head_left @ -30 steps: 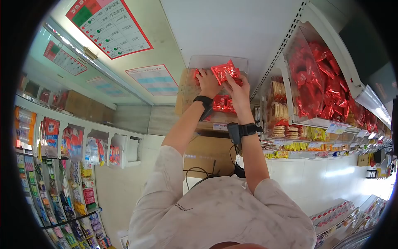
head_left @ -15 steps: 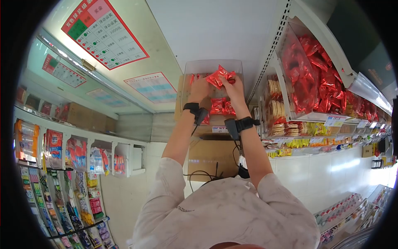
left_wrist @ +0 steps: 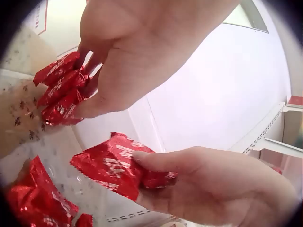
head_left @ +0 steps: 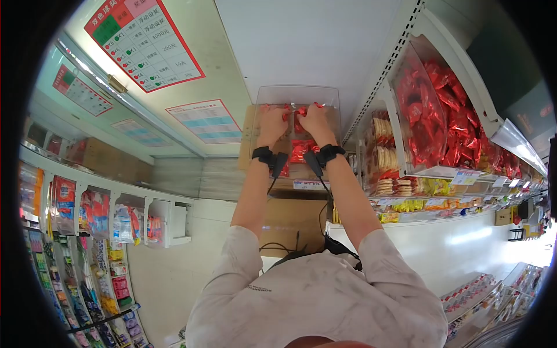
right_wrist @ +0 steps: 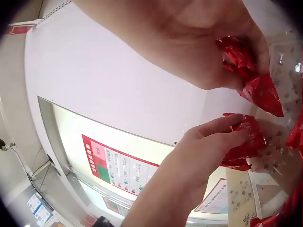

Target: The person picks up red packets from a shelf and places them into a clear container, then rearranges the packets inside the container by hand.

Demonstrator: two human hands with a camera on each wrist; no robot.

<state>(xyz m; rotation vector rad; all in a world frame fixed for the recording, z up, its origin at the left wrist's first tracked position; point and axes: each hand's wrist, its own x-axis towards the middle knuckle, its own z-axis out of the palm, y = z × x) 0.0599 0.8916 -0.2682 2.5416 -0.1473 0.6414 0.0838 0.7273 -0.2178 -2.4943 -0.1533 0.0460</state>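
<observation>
My left hand (head_left: 274, 123) is inside a clear plastic bin (head_left: 297, 93), toward its left side. In the left wrist view it grips a row of three red foil snack packets (left_wrist: 61, 87) between thumb and fingers. Beside it, my right hand (head_left: 316, 125) pinches red foil packets (right_wrist: 260, 92), the thumb pressed on the printed front of one (left_wrist: 113, 163) in the left wrist view. Both hands are over the bin floor, close to each other. More red packets (head_left: 303, 151) lie in the bin's near part, below the wrists.
A cardboard box (head_left: 293, 223) stands below the bin. To the right, a shelf bin (head_left: 426, 124) is full of red packets, with stacked biscuits (head_left: 387, 153) beside it. A white wall panel (head_left: 313, 46) rises behind; a glass cabinet (head_left: 180, 174) stands to the left.
My right hand has lowered its red packets from above the bin's back down into it. The left hand stays in the bin's left side, and the head view has shifted slightly.
</observation>
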